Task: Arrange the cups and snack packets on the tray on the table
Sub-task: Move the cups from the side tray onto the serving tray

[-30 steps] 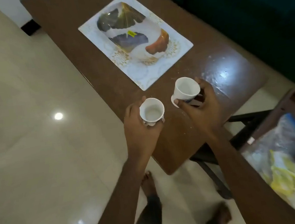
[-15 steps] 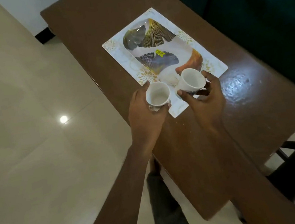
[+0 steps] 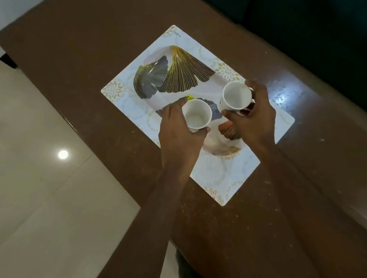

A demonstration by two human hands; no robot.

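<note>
Pale tiled floor (image 3: 34, 178) along the left, with one round spot of reflected light. Brown wooden table (image 3: 82, 59) running from upper left to lower right, its top speckled with pale flecks and glossy on the right side. White rectangular tray (image 3: 227, 186) lying flat on the table, turned at an angle, printed with dark and gold fan-shaped leaves and gold flower motifs at the corners.

Left hand (image 3: 178, 139) reaching over the tray's middle, fingers curled round a small white cup (image 3: 197, 117), thumb on the far side, the rest wrapped under the near side. Cup upright, mouth up, nothing inside. A yellow sticker (image 3: 189, 97) on the tray peeking out just beyond that cup's rim.

Right hand (image 3: 253, 117) just beside, over the tray's right edge, closed round a second white cup (image 3: 237, 96), thumb on the near-left side and fingers round the far-right side. This cup tipped slightly toward the left, also with nothing inside. Both cups near each other, not touching. Cannot tell whether either cup's base rests on the tray or hangs just above it. Both bare forearms stretching in from the bottom edge. Dark green surface (image 3: 324, 20) beyond the table on the right.
</note>
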